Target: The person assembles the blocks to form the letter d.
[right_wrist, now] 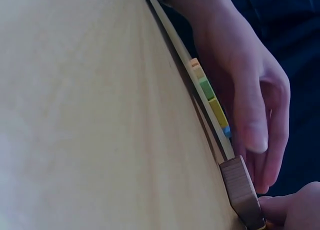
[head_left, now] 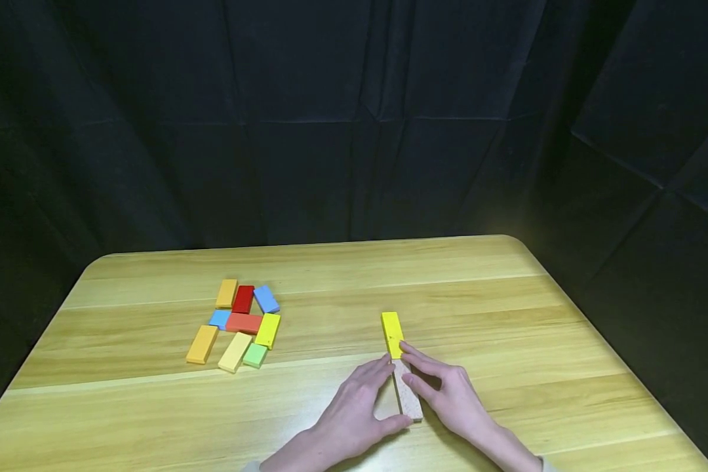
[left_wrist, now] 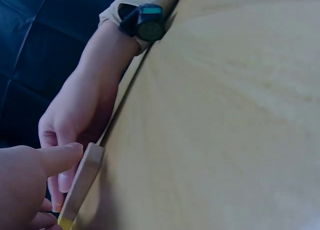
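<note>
A yellow block (head_left: 392,331) and a plain pale wooden block (head_left: 406,390) lie end to end in a line on the table. My left hand (head_left: 356,406) is at the left of the line, its thumb at the near end of the plain block and its fingertips by the joint between the blocks. From the right, my right hand (head_left: 451,396) reaches in with loosely bent fingers; its fingertips touch the yellow block's near right edge and its thumb is at the plain block's side. The left wrist view shows the plain block (left_wrist: 84,182) edge-on.
To the left lies a loose group of flat blocks: a red block (head_left: 243,299), a blue block (head_left: 267,299), an orange block (head_left: 202,344), a green block (head_left: 255,355) and several others. The wooden table (head_left: 507,301) has dark curtains (head_left: 330,131) behind and beside it.
</note>
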`<act>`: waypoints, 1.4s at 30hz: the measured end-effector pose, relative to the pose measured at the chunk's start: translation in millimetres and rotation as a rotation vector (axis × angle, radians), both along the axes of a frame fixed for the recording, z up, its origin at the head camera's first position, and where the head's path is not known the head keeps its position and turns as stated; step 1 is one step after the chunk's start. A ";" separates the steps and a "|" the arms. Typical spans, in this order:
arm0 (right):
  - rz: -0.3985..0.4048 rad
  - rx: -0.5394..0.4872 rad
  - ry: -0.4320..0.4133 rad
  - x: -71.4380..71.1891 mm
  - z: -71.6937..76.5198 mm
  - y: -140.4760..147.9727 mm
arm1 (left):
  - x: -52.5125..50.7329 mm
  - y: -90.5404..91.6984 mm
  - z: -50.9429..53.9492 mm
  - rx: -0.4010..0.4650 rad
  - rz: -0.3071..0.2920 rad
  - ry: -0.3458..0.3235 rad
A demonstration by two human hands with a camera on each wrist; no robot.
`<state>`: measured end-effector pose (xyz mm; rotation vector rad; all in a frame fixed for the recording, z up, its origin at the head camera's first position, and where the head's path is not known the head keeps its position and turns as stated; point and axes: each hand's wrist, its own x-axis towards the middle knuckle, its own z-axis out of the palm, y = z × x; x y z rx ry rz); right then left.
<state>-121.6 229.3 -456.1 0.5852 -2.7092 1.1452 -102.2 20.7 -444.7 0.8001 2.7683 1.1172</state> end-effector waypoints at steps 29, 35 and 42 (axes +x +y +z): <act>-0.033 -0.040 -0.025 1.6 0.2 -4.0 | -1.7 -94.3 9.6 0.160 0.246 0.065; -0.032 -0.048 -0.041 2.2 -1.0 -4.4 | -7.8 -119.6 9.4 0.170 0.279 0.038; -0.022 -0.047 -0.023 2.5 -1.8 -5.8 | -14.7 -149.2 12.5 0.159 0.302 0.089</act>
